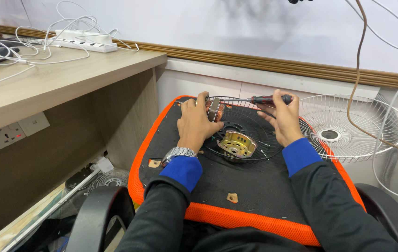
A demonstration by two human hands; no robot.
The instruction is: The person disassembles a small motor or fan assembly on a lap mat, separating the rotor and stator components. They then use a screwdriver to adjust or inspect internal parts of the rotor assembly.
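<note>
My left hand [194,122] grips a small fan motor core [215,110] with copper windings, held on edge over a black wire fan guard [248,122]. My right hand [283,120] holds a screwdriver [263,99] with a red and black handle, its shaft pointing left at the motor core. A brass-coloured motor housing [237,143] lies in the middle of the guard, between my hands. All of this rests on a black chair seat with an orange edge [255,223]. A metal watch sits on my left wrist.
A white wire fan guard [348,126] leans against the wall at the right. Small loose parts [232,198] lie on the seat. A wooden desk [45,79] at the left carries a white power strip [84,42] and cables. Wires hang at the upper right.
</note>
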